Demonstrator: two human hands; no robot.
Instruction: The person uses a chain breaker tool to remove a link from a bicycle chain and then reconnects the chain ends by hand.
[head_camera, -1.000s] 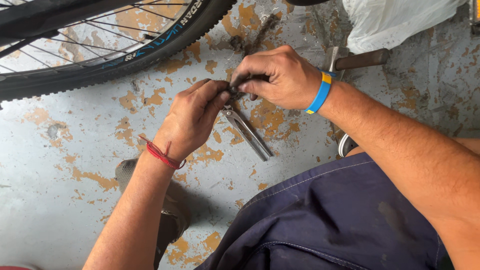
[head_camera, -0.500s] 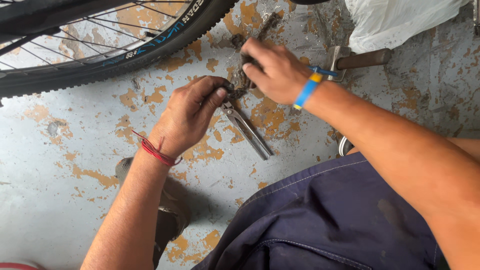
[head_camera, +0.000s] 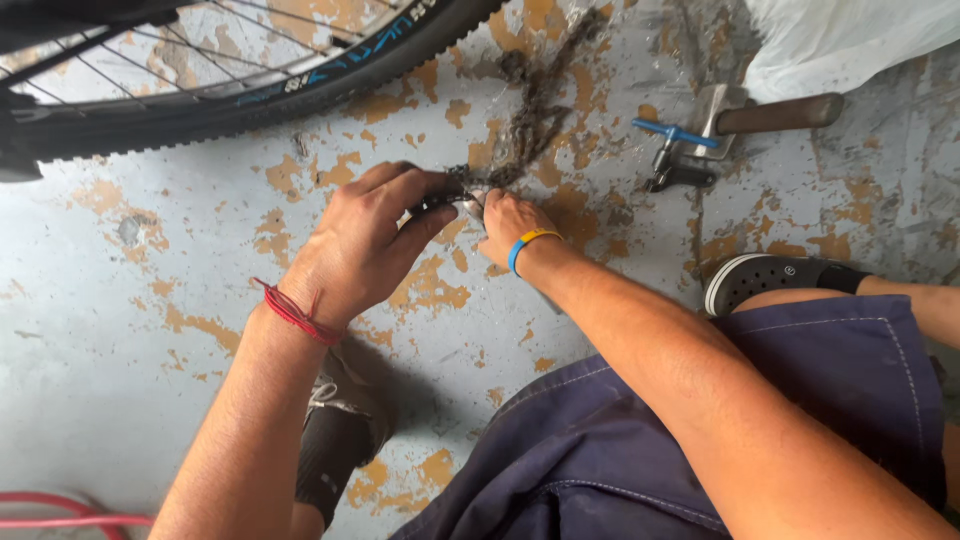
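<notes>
A dirty, greasy bicycle chain (head_camera: 535, 95) lies stretched across the painted concrete floor, and its near end runs in between my two hands. My left hand (head_camera: 365, 240), with a red thread at the wrist, pinches the dark chain end with thumb and fingers. My right hand (head_camera: 508, 222), wearing a blue and yellow wristband, grips the chain right beside it, fingers curled down. A small shiny metal piece (head_camera: 470, 198) shows between the two hands. What lies under my palms is hidden.
A bicycle wheel (head_camera: 250, 80) with a knobby tyre spans the top left. A blue-handled chain tool (head_camera: 678, 150) and a wooden-handled hammer (head_camera: 770, 112) lie at the upper right, below a white plastic bag (head_camera: 850, 40). My shoes (head_camera: 760, 280) flank my knees. A red hose (head_camera: 60, 505) lies bottom left.
Both hands have come together at the chain's near end, and my right hand has dropped back toward me. The metal pliers seen below the hands earlier are out of sight now.
</notes>
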